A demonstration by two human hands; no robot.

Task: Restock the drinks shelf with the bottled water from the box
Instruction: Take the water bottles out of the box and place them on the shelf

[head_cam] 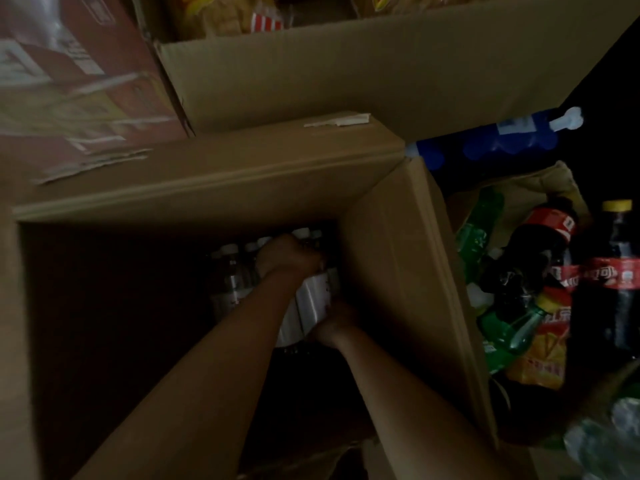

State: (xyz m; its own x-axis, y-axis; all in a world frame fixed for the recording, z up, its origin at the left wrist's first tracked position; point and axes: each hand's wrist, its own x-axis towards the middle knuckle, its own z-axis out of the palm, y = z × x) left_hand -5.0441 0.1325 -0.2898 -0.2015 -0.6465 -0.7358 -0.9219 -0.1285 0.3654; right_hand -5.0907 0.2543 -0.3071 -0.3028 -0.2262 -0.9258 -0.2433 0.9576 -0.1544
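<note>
A large open cardboard box (207, 188) fills the middle of the view, its inside dark. Several water bottles (230, 275) with white caps stand at the far right of the box floor. Both my arms reach down into the box. My left hand (289, 256) is curled over the tops of a shrink-wrapped bundle of water bottles (308, 306). My right hand (334, 323) grips the same bundle lower down at its near side. The bundle leans towards me.
A second cardboard box (346, 71) with yellow snack bags stands behind. A red printed carton (76, 74) is at the upper left. To the right lie cola bottles (620, 285), green soda bottles (509, 330) and a blue-wrapped pack (485, 143).
</note>
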